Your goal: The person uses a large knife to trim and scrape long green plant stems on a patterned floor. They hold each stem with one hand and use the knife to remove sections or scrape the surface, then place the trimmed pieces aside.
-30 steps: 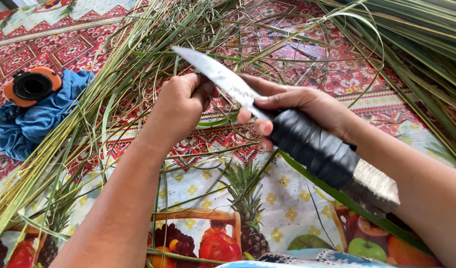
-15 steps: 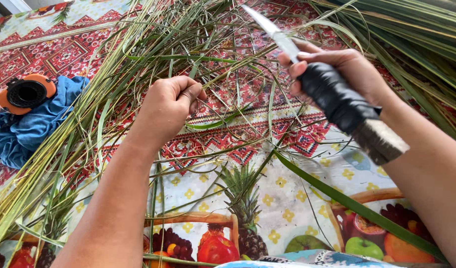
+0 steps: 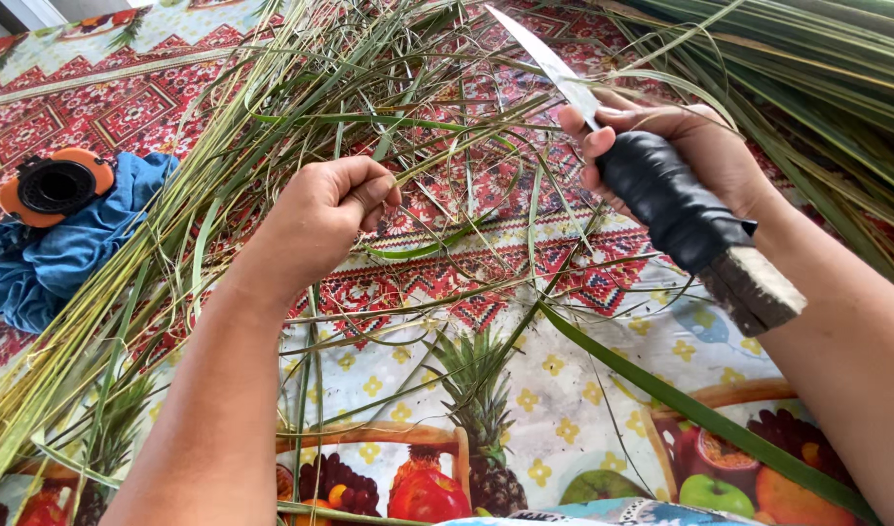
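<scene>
My right hand (image 3: 695, 146) grips a large knife (image 3: 661, 200) by its black-wrapped handle. The grey blade points up and away to the left, and the pale wooden butt sticks out toward me. My left hand (image 3: 320, 219) is closed in a fist around thin green leaf strips (image 3: 437, 156) that arc across toward the blade. The two hands are apart, with the strips stretched between them above a patterned mat (image 3: 564, 390).
Long green palm leaves (image 3: 817, 78) lie piled at the right and a bundle of strips (image 3: 126, 292) runs down the left. A blue cloth (image 3: 48, 253) with an orange and black round object (image 3: 53, 185) on it lies at the far left.
My right hand has carried the knife up and to the right, away from the left fist, where the blade was a second ago. The left hand has stayed nearly still.
</scene>
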